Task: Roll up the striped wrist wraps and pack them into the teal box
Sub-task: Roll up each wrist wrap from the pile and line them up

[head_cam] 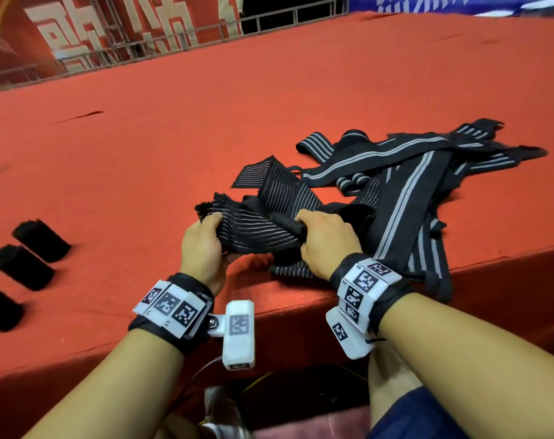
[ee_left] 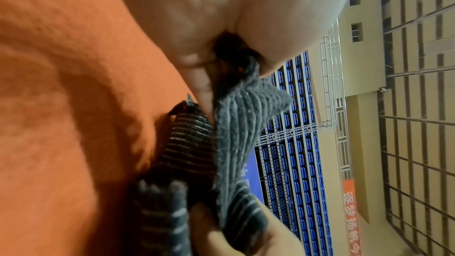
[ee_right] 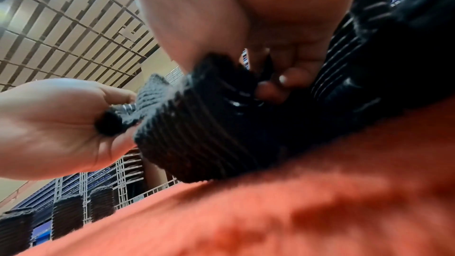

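Both hands work on one striped wrap near the front edge of the red table. The left hand pinches the frayed end of the wrap between thumb and curled fingers, as the left wrist view shows, with the cloth running out from the fist. The right hand curls its fingers round the tight rolled start of the same wrap; in the right wrist view the fingertips press into the dark roll, and the left hand holds the other end just beside it. The wrap hangs slightly above the table between the two hands.

Behind and to the right lies a loose pile of more wraps, crossed over one another, some trailing over the table edge beside the right wrist. This heap touches the wrap in hand and seems to lie partly over it, though the blur makes that hard to judge.

Three finished rolls lie in a row at the far left, well apart from the hands; they show small in the right wrist view too. A metal railing and red banner stand beyond the table.
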Available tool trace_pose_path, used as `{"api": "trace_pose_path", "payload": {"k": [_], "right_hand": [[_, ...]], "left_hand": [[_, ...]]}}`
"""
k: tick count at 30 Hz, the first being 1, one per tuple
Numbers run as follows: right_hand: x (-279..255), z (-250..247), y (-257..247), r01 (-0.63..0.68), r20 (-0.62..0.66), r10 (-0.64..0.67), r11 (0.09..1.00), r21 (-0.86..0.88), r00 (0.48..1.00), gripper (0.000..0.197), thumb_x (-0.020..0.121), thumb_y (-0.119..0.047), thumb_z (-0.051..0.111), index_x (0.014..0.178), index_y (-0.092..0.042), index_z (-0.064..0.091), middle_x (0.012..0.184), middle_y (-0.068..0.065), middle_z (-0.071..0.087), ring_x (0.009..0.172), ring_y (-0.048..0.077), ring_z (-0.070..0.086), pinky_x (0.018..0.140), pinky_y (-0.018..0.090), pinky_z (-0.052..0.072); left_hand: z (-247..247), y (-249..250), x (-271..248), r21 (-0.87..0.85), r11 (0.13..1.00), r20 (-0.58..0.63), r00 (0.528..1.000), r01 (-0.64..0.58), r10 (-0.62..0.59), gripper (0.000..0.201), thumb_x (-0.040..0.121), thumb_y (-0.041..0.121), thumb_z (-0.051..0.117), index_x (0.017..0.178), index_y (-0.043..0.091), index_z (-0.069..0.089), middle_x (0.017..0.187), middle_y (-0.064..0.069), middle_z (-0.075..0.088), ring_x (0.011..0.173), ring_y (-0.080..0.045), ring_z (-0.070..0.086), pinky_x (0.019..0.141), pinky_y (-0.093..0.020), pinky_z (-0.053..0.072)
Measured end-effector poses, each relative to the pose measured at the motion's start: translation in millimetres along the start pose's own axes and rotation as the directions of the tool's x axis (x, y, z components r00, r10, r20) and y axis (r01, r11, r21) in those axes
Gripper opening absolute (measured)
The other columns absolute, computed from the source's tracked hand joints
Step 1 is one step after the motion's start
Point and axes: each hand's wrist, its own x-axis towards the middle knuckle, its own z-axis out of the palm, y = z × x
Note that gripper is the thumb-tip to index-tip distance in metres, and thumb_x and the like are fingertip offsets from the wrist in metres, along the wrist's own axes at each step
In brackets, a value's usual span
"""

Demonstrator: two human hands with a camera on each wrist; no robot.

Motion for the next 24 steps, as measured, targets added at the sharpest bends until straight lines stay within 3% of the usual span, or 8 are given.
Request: {"api": "trace_pose_path", "payload": {"k": [5,9,13,17,21,24], "right_hand": [[7.0,-2.1,-1.0,-0.013,-0.011,0.013,0.998,-0.054,1.000,0.028,0.082,-0.006,0.058,0.104,-0.022,0.055,0.115,0.004,0.059,0.106,0.038,0.059,0.077,0.040,0.041],[11.3,-10.5,9.7,-0.119,-0.050,0.116,0.992,-0.052,0.992,0.027,0.084,-0.005,0.055,0.107,-0.018,0.059,0.117,0.009,0.062,0.109,0.040,0.059,0.085,0.042,0.046],[16.1,-27.8,25.8,-0.292,-0.149,0.300,0.954,0.075,0.942,0.033,0.087,-0.003,0.055,0.118,-0.015,0.062,0.121,0.018,0.062,0.114,0.043,0.057,0.094,0.045,0.046],[27.4,-39.3,33.9,-0.336,-0.286,0.414,0.898,0.284,0.864,0.031,0.089,-0.002,0.052,0.118,-0.011,0.059,0.122,0.018,0.061,0.117,0.041,0.053,0.097,0.045,0.043],[37.3,-39.9,36.0,-0.342,-0.314,0.459,0.866,0.364,0.831,0.024,0.089,0.000,0.049,0.112,-0.005,0.056,0.119,0.020,0.060,0.117,0.041,0.051,0.091,0.042,0.042],[40.6,-39.2,34.1,-0.347,-0.289,0.496,0.829,0.438,0.819,0.022,0.088,0.002,0.048,0.108,-0.003,0.056,0.112,0.023,0.061,0.109,0.041,0.054,0.081,0.037,0.038]], "left_hand": [[-11.5,1.0,12.2,-0.035,0.998,-0.107,0.993,-0.050,0.046,0.018,0.104,0.018,0.046,0.093,0.013,0.059,0.074,0.000,0.062,0.061,-0.012,0.061,0.049,-0.026,0.052],[-32.6,4.1,26.6,-0.079,0.991,-0.190,0.978,-0.107,0.090,0.018,0.103,0.019,0.051,0.088,0.016,0.060,0.081,-0.003,0.061,0.076,-0.021,0.059,0.069,-0.037,0.052],[-53.5,5.7,32.4,-0.152,0.981,-0.210,0.974,-0.122,0.089,0.016,0.102,0.022,0.057,0.086,0.020,0.058,0.076,0.002,0.059,0.068,-0.015,0.059,0.062,-0.030,0.054],[-56.7,4.9,28.5,-0.133,0.973,-0.159,0.974,-0.186,0.164,0.015,0.097,0.029,0.067,0.091,0.020,0.056,0.078,0.005,0.058,0.070,-0.012,0.059,0.065,-0.031,0.053],[-61.6,9.0,29.6,-0.032,0.973,-0.097,0.969,-0.230,0.226,0.053,0.064,0.039,0.088,0.097,0.017,0.053,0.086,-0.002,0.058,0.079,-0.020,0.059,0.072,-0.037,0.053],[-69.6,15.2,31.4,0.020,0.970,-0.024,0.969,-0.244,0.244,0.078,0.057,0.034,0.093,0.111,0.000,0.049,0.096,-0.017,0.062,0.086,-0.027,0.061,0.074,-0.043,0.055]]}}
